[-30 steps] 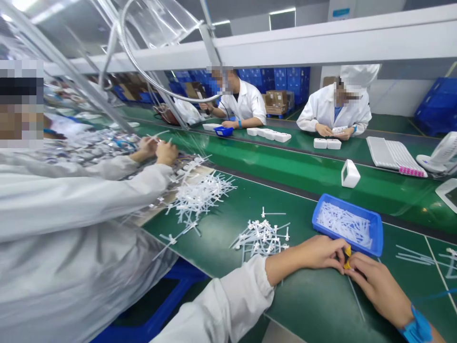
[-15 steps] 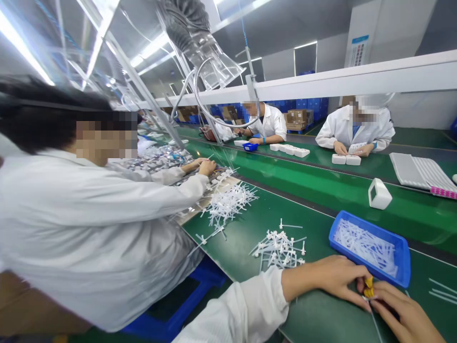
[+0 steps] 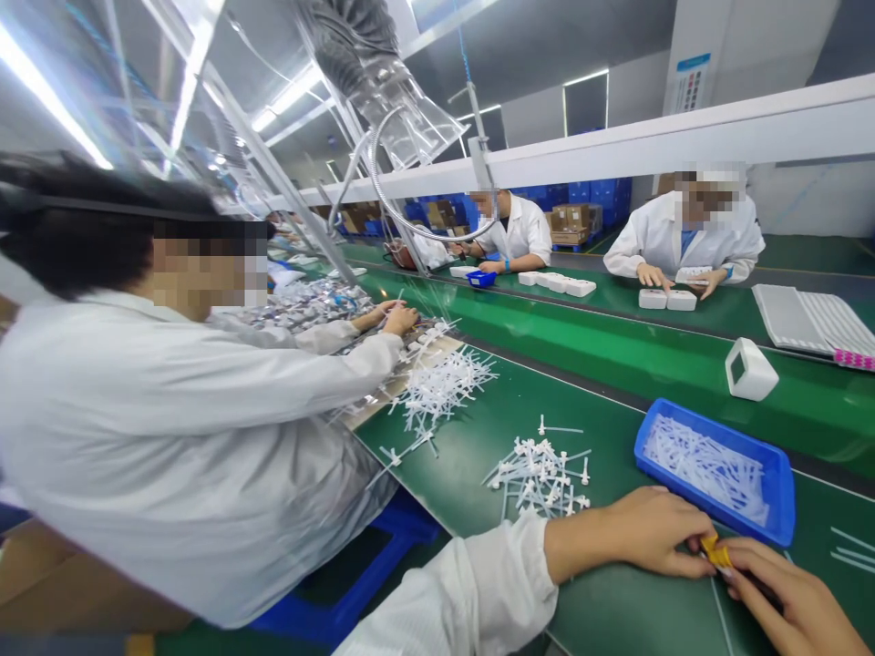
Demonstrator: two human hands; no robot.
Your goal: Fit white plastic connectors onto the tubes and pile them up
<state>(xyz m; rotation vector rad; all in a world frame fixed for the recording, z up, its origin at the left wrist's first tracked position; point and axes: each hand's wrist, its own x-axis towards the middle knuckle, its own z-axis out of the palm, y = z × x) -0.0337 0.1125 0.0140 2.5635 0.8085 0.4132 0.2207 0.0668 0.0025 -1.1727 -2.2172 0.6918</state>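
My left hand (image 3: 660,533) and my right hand (image 3: 786,592) meet at the lower right, fingertips pinched together. A small yellow piece (image 3: 715,552) shows between them; whether it is held or worn on a fingertip I cannot make out. From under the right fingers a thin translucent white tube (image 3: 722,612) runs down towards me. The tube's upper end is hidden by the fingers. Just beyond my hands stands a blue tray (image 3: 786,497) of loose thin tubes (image 3: 707,465). Left of it lies a pile of tubes with white end fittings (image 3: 540,476).
A larger pile of white fitted tubes (image 3: 447,387) lies near a co-worker in a white coat (image 3: 170,428) on my left. Across the green conveyor (image 3: 581,351), another person (image 3: 684,241) handles white boxes (image 3: 666,299). A white device (image 3: 752,369) sits behind the tray; loose tubes (image 3: 851,551) lie right.
The yellow piece has tilted and my fingertips have shifted slightly around it. The view has moved a little. Across the conveyor, the right-hand person's hands have spread apart somewhat.
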